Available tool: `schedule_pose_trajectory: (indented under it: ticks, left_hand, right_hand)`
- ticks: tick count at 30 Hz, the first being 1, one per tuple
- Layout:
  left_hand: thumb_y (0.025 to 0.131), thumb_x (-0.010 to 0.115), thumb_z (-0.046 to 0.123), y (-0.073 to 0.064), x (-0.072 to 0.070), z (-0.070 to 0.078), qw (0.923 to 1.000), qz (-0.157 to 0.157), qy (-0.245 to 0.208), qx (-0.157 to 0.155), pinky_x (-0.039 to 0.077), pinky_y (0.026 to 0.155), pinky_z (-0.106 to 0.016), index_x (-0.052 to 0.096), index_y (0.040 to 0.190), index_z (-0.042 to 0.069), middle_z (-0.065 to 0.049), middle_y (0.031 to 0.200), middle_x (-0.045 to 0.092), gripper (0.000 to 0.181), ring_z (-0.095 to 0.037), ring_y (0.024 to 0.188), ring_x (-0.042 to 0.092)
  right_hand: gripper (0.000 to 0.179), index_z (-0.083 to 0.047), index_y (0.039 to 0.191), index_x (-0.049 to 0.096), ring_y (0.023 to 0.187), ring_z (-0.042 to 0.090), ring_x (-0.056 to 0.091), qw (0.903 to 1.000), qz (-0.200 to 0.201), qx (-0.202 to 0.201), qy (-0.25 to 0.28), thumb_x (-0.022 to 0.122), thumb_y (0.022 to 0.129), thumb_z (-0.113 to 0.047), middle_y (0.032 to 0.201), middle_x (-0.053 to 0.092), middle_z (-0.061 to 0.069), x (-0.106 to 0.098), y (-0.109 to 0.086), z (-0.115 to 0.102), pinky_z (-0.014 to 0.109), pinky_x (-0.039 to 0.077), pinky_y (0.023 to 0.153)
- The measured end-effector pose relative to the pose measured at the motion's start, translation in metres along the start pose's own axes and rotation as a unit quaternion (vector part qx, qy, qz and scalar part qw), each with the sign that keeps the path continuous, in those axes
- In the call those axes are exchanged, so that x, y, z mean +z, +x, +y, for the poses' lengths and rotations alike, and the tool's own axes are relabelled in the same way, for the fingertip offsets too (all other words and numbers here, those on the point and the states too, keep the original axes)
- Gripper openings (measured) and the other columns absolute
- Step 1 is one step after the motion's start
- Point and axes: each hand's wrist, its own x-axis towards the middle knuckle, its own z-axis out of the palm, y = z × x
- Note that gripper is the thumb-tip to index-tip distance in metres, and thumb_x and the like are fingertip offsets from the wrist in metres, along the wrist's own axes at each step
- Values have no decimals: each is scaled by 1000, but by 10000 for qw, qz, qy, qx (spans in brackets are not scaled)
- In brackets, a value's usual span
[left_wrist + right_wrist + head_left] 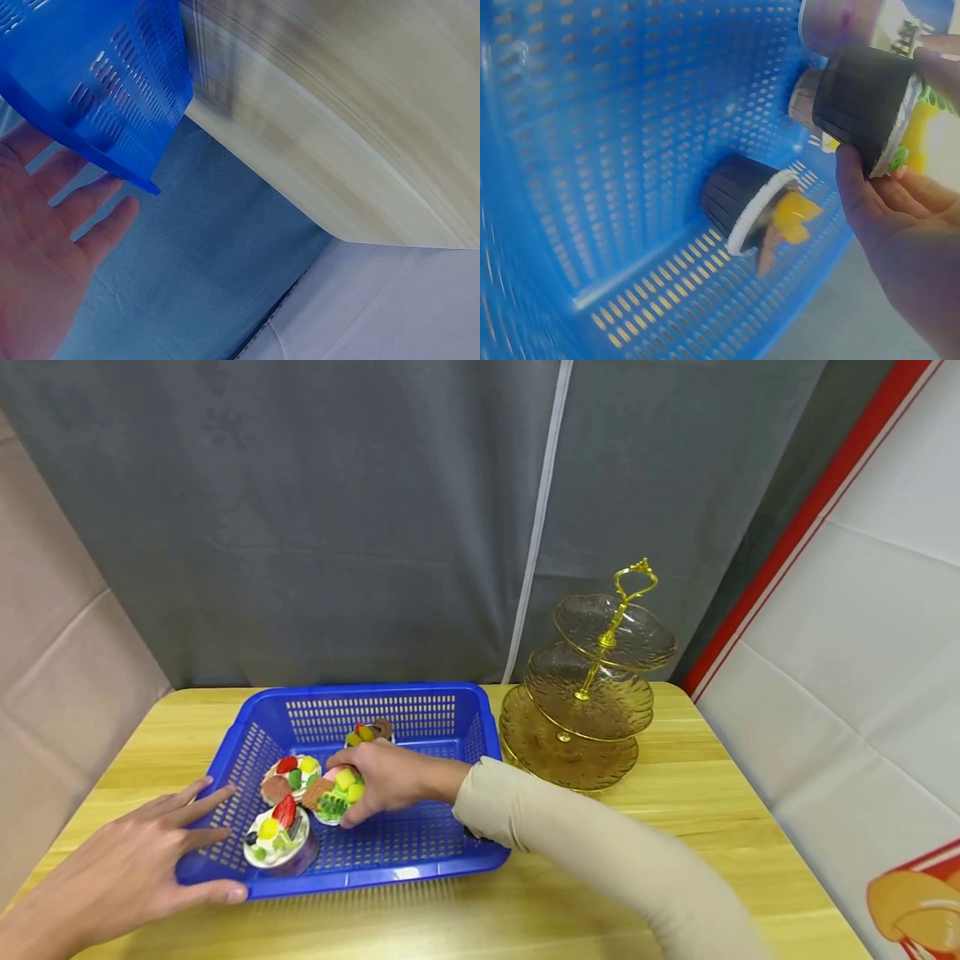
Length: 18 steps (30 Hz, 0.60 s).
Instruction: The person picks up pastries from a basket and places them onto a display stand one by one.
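Head view, from where I stand: one blue perforated plastic basket (375, 877) on a pale wood-grain counter (712, 793), left of a three-tiered amber glass stand with gold handle (615, 710); inside the basket, one dark-cupped model cupcake with yellow cubes and green garnish (347, 787), in the grip of the right hand (390, 774), and three other fruit-topped cupcakes (279, 843). Left wrist view: left hand (45, 232), fingers outstretched at the basket's rim, presumably to steady it. Right wrist view: thumb and fingers pinching the garnished cupcake's cup, apparently sparing its topping.
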Motion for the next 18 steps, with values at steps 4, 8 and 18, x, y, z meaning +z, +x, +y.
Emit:
schedule_pose_trajectory:
  ticks: [4, 8, 18]
  left_hand:
    - [67, 65, 82, -1, 1, 0, 10000, 6, 10, -1, 45, 88, -69, 81, 96, 14, -21, 135, 60, 76, -56, 122, 50]
    - [67, 66, 81, 0, 0, 0, 10000, 44, 8, 19, 45, 88, -69, 81, 96, 13, -22, 134, 60, 76, -56, 122, 50]
    - [67, 66, 81, -1, 0, 1, 10000, 90, -27, 12, 45, 88, -70, 80, 96, 13, -21, 134, 60, 76, -55, 123, 50]
  right_hand:
    - [64, -11, 130, 60, 86, -2, 54, 9999, 143, -86, 40, 87, 76, -30, 106, 67, -12, -11, -8, -6, 10, 40, 78]
    - [61, -10, 127, 62, 85, -4, 55, 9989, 329, -248, 215, 87, 75, -28, 105, 68, -13, -19, -16, -12, 8, 42, 78]
    - [58, -9, 124, 64, 83, -4, 57, 9957, 623, -464, 504, 87, 74, -27, 102, 65, -10, -32, -39, -18, 8, 48, 71]
